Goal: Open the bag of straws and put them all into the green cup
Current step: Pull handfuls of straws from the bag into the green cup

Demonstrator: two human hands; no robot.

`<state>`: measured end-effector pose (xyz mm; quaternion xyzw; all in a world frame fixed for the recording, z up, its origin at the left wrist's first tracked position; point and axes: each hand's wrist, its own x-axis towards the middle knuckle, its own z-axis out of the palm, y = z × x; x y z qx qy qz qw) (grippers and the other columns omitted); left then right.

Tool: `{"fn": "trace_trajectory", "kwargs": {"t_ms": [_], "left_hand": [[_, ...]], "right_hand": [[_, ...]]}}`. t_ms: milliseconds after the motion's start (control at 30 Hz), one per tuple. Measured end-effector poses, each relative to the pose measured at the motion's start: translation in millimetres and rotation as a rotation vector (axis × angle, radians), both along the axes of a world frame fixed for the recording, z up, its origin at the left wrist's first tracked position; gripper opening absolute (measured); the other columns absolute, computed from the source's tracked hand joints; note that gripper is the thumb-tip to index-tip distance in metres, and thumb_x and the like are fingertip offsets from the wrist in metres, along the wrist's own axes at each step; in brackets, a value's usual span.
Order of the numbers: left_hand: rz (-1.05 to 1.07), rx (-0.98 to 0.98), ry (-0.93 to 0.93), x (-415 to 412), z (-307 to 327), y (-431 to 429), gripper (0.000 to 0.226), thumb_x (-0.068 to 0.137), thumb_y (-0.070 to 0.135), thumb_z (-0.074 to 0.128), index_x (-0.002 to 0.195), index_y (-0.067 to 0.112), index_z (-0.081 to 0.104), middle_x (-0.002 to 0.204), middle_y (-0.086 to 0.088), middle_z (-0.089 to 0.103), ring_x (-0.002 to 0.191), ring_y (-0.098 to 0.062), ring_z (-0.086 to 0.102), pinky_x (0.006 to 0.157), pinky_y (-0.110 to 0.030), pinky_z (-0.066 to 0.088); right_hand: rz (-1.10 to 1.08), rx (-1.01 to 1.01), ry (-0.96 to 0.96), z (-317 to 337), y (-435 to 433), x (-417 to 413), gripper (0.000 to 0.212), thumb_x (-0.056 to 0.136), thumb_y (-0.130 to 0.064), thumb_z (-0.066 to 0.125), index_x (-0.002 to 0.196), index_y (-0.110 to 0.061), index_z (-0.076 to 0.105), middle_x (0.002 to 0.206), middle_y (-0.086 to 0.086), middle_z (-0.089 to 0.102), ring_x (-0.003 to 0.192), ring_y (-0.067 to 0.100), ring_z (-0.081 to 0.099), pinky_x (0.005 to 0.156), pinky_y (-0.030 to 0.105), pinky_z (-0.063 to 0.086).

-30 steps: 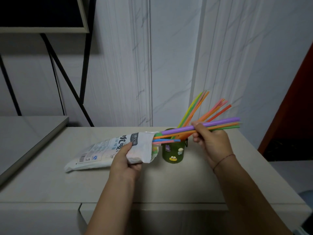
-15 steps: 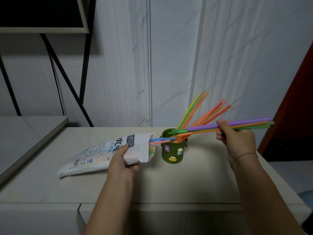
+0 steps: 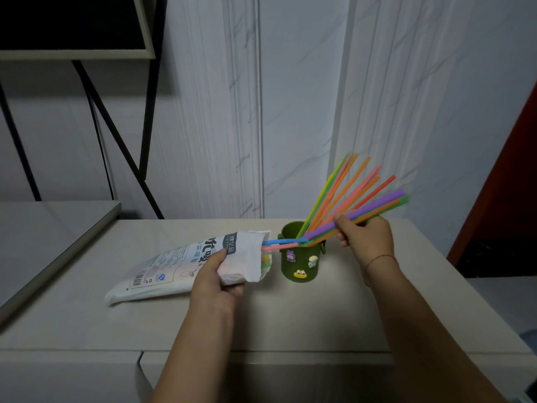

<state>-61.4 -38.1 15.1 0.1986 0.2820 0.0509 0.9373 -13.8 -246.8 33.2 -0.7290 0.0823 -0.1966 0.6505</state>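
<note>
- Your left hand: clenched round the crinkled white plastic straw bag, lying on the smooth pale countertop.
- Your right hand: pinching a purple-orange-green straw bundle, lower ends at the cup's rim.
- Green cup: cylindrical, sticker-decorated, just beside the bag's mouth, holding fanned straws.
- Blue and pink straws: protruding from the bag.

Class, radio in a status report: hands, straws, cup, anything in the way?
Left hand grips bag. Right hand pinches straw bundle, tips at cup. Two straws poke from the bag. Nothing in the way.
</note>
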Motion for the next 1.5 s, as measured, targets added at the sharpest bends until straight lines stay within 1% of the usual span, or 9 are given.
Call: {"fn": "trace_trajectory", "kwargs": {"t_ms": [167,333,633,767,933,1133,1267,1400,1500], "left_hand": [[-0.013,0.008,0.009,2,-1,1,0.014,0.084,0.001,0.062,0.089,0.011,0.054,0.088,-0.008,0.065,0.076,-0.02,0.064,0.047,-0.038,0.054],[-0.004,-0.008,0.014,2,-1,1,0.019,0.083,0.0,0.064,0.094,0.012,0.054,0.089,-0.008,0.066,0.077,-0.02,0.065,0.046,-0.038,0.055],[-0.016,0.025,0.033,1,-1,-5,0.024,0.083,0.001,0.064,0.102,0.012,0.054,0.085,-0.009,0.065,0.073,-0.021,0.063,0.044,-0.038,0.054],[-0.008,0.039,0.033,2,-4,-6,0.034,0.084,0.0,0.063,0.112,0.014,0.052,0.081,-0.008,0.068,0.07,-0.02,0.065,0.047,-0.039,0.055],[-0.021,0.038,0.006,4,-6,-6,0.012,0.085,0.0,0.061,0.086,0.01,0.056,0.05,-0.005,0.068,0.05,-0.018,0.067,0.052,-0.038,0.055],[-0.024,0.049,-0.02,6,-7,-3,0.013,0.085,0.001,0.061,0.087,0.011,0.055,0.05,-0.004,0.068,0.062,-0.019,0.067,0.053,-0.036,0.055],[-0.014,0.065,-0.032,8,-5,-3,0.014,0.085,0.0,0.061,0.089,0.011,0.055,0.057,-0.005,0.07,0.06,-0.017,0.068,0.049,-0.035,0.056],[0.01,0.1,-0.043,7,-2,-8,0.015,0.085,0.0,0.061,0.089,0.014,0.055,0.087,-0.004,0.067,0.076,-0.016,0.064,0.054,-0.031,0.056],[0.05,0.16,-0.054,4,-2,-10,0.032,0.081,0.0,0.065,0.109,0.014,0.059,0.103,-0.005,0.068,0.088,-0.017,0.066,0.067,-0.031,0.057]], "right_hand": [[0.054,-0.009,0.062,-9,10,8,0.022,0.084,-0.02,0.066,0.086,0.001,0.067,0.059,0.006,0.061,0.048,0.015,0.054,0.057,0.028,0.05],[0.088,0.254,-0.01,-4,12,12,0.019,0.084,-0.011,0.066,0.097,-0.002,0.055,0.074,0.011,0.066,0.047,0.005,0.064,0.054,0.015,0.055],[0.065,0.504,0.024,-13,23,19,0.018,0.087,-0.008,0.062,0.098,0.007,0.059,0.074,0.017,0.064,0.052,0.011,0.067,0.05,0.015,0.053],[-0.017,0.39,0.074,-19,29,27,0.014,0.086,-0.014,0.064,0.084,0.0,0.063,0.062,0.009,0.06,0.045,0.009,0.056,0.044,0.016,0.048],[-0.084,0.255,0.119,-22,33,27,0.02,0.08,-0.017,0.071,0.063,-0.015,0.059,0.06,0.0,0.056,0.052,0.01,0.048,0.051,0.02,0.04],[-0.022,0.24,0.153,-16,26,18,0.023,0.081,-0.021,0.07,0.063,-0.015,0.058,0.057,-0.001,0.049,0.051,0.011,0.042,0.05,0.022,0.034],[0.019,0.219,0.181,-10,18,9,0.026,0.084,-0.027,0.067,0.064,-0.013,0.058,0.056,0.002,0.048,0.049,0.014,0.039,0.043,0.021,0.033],[0.077,0.24,0.267,-7,15,-3,0.031,0.092,-0.025,0.053,0.065,-0.011,0.055,0.056,0.005,0.046,0.046,0.015,0.036,0.038,0.019,0.03],[0.149,0.351,0.381,-7,21,-15,0.029,0.094,-0.025,0.046,0.069,-0.013,0.055,0.056,0.001,0.049,0.047,0.012,0.042,0.039,0.018,0.038]]}}
